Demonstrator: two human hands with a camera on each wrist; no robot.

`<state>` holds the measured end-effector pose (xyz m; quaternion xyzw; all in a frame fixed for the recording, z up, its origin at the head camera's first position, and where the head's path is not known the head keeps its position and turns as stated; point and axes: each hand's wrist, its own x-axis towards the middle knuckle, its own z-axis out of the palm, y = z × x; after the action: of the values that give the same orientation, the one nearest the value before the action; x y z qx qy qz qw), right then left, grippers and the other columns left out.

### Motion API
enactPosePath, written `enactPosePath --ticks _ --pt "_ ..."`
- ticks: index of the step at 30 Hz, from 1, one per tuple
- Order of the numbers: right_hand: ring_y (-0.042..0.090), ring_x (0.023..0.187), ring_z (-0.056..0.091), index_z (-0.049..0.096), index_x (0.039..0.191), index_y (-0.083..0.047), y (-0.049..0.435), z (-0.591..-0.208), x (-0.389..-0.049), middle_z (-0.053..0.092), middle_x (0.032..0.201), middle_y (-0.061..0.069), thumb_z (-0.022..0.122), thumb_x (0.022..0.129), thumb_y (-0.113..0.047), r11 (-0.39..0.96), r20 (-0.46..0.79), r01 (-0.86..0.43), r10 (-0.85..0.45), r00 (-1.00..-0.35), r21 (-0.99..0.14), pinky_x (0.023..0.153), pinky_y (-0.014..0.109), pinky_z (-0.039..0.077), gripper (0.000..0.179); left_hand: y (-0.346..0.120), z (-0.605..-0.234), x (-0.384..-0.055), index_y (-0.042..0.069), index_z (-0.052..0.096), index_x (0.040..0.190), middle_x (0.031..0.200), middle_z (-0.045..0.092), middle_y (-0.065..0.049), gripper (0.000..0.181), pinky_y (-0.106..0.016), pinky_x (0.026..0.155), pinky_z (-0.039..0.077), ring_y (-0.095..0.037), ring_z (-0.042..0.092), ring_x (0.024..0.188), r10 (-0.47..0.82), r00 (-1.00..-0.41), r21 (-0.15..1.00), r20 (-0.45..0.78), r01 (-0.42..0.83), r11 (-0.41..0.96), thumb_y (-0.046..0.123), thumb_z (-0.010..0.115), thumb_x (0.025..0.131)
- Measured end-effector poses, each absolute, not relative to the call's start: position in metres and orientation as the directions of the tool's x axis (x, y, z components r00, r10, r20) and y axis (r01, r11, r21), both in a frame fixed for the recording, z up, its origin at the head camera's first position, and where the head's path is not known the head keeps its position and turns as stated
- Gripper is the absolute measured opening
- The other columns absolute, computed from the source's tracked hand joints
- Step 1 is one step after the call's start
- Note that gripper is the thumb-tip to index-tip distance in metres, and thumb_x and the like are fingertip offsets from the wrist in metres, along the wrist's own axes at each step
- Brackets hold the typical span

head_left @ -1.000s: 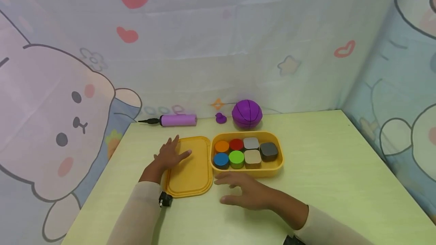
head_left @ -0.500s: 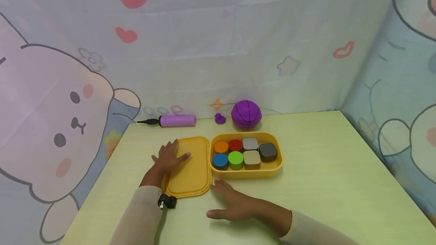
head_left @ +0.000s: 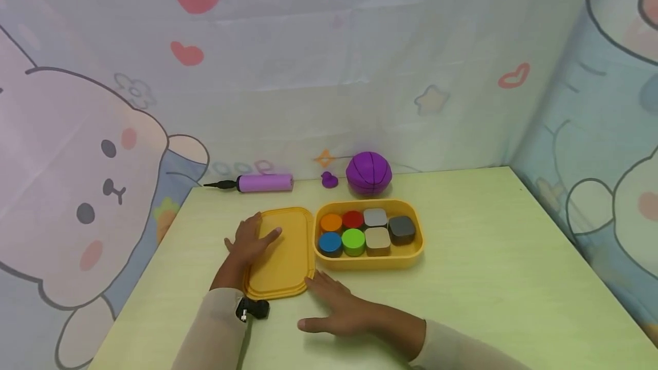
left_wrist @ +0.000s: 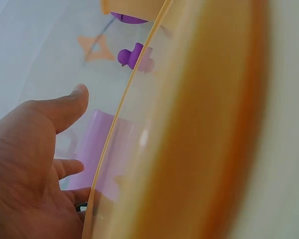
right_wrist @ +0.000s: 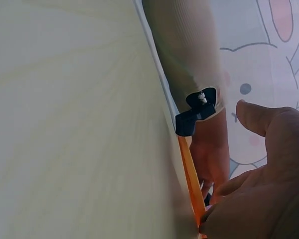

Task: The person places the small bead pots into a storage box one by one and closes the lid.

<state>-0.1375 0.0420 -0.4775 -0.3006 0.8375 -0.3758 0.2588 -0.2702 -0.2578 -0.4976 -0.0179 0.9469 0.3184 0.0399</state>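
A yellow rectangular lid [head_left: 285, 261] lies flat on the table in the head view. My left hand [head_left: 248, 241] is over its left edge, fingers spread and thumb extended above the surface. In the left wrist view, the lid's edge [left_wrist: 114, 117] runs beside the fingers of that hand [left_wrist: 27, 164]. My right hand [head_left: 341, 310] has its fingers stretched towards the lid's near right corner; the fingertips are at or beside that corner, and contact is unclear. The right wrist view shows this hand [right_wrist: 259, 184] with the thumb apart from the fingers. Neither hand grips anything visible.
Right of the lid stands a yellow box [head_left: 375, 263] with several coloured round and square pieces. Behind are a purple mini basketball [head_left: 368, 173], a small purple duck [head_left: 329, 180] and a lilac hand pump [head_left: 265, 183]. A printed cloth [head_left: 298, 73] hangs behind the table [head_left: 478, 267].
My right hand has moved left and slightly nearer me, from below the box to the lid's corner. My left hand has barely shifted. The head view has turned slightly.
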Motion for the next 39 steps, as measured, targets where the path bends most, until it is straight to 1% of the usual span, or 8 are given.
enactPosePath --ticks 8,12,17,22,27,32,35,39 --pt "0.029 0.174 0.002 0.017 0.178 -0.023 0.037 -0.481 -0.141 -0.010 0.186 0.003 0.066 0.102 -0.067 0.410 -0.144 -0.246 -0.718 -0.681 -0.878 0.137 0.064 0.018 0.101 -0.268 -0.489 -0.260 0.010 0.019 0.175 0.183 0.014 -0.023 0.090 -0.082 0.128 -0.009 -0.044 0.009 0.171 -0.129 -0.991 0.769 -0.030 -0.106 0.631 0.060 0.056 0.110" --pt "0.029 0.173 0.009 0.011 0.178 -0.025 0.035 -0.480 -0.140 -0.022 0.183 -0.005 0.070 0.105 -0.056 0.272 -0.087 -0.193 -0.759 -0.645 -0.943 0.134 0.053 0.034 0.099 -0.268 -0.478 -0.259 0.009 0.017 0.176 0.183 0.012 -0.021 0.093 -0.070 0.136 0.004 -0.043 0.011 0.171 -0.190 -0.982 0.834 0.005 -0.101 0.542 0.065 0.052 0.110" --pt "0.029 0.173 0.013 -0.002 0.178 -0.026 0.033 -0.475 -0.137 -0.034 0.179 -0.011 0.071 0.107 -0.048 0.128 -0.007 -0.150 -0.784 -0.621 -0.980 0.123 0.034 0.049 0.104 -0.265 -0.467 -0.260 -0.003 0.021 0.172 0.180 0.015 -0.027 0.092 -0.061 0.139 0.014 -0.046 0.018 0.168 -0.204 -0.971 0.902 0.124 0.024 0.431 0.063 0.044 0.113" --pt "0.030 0.173 0.013 -0.008 0.177 -0.031 0.033 -0.465 -0.134 -0.037 0.178 -0.009 0.071 0.108 -0.035 0.061 0.031 -0.119 -0.757 -0.652 -0.991 0.122 0.038 0.051 0.105 -0.257 -0.452 -0.254 -0.001 0.021 0.172 0.176 0.010 -0.033 0.092 -0.067 0.136 0.013 -0.054 0.018 0.164 -0.219 -0.962 0.910 0.163 0.060 0.410 0.067 0.034 0.113" --pt "0.037 0.172 0.016 -0.006 0.177 -0.031 0.044 -0.447 -0.136 -0.035 0.179 -0.007 0.073 0.107 -0.027 0.057 0.035 -0.101 -0.686 -0.727 -0.993 0.121 0.043 0.052 0.105 -0.249 -0.437 -0.247 0.011 0.004 0.178 0.170 0.003 -0.032 0.091 -0.069 0.133 0.020 -0.058 0.029 0.155 -0.209 -0.972 0.882 0.110 -0.002 0.471 0.069 0.031 0.112" --pt "0.032 0.172 0.013 -0.006 0.177 -0.032 0.061 -0.430 -0.143 -0.034 0.176 -0.018 0.074 0.106 -0.026 0.035 0.066 -0.112 -0.621 -0.781 -0.993 0.125 0.048 0.048 0.107 -0.240 -0.428 -0.243 0.012 -0.011 0.175 0.168 0.002 -0.027 0.105 -0.067 0.131 0.023 -0.056 0.031 0.152 -0.200 -0.978 0.882 0.063 -0.039 0.469 0.081 0.026 0.106" --pt "0.026 0.173 0.005 -0.008 0.176 -0.033 0.070 -0.426 -0.149 -0.035 0.175 -0.021 0.072 0.105 -0.025 0.021 0.087 -0.125 -0.600 -0.795 -0.992 0.128 0.053 0.042 0.107 -0.235 -0.424 -0.241 0.006 -0.005 0.176 0.166 0.006 -0.029 0.106 -0.066 0.131 0.023 -0.054 0.031 0.150 -0.185 -0.981 0.880 0.054 -0.041 0.472 0.081 0.024 0.106" --pt "0.025 0.173 0.000 -0.008 0.176 -0.032 0.081 -0.422 -0.157 -0.033 0.176 -0.021 0.073 0.104 -0.025 0.035 0.108 -0.152 -0.554 -0.825 -0.988 0.131 0.054 0.035 0.108 -0.229 -0.419 -0.237 -0.003 0.016 0.173 0.164 0.016 -0.033 0.098 -0.066 0.130 0.026 -0.052 0.036 0.148 -0.145 -0.989 0.880 0.039 -0.034 0.474 0.073 0.025 0.111"
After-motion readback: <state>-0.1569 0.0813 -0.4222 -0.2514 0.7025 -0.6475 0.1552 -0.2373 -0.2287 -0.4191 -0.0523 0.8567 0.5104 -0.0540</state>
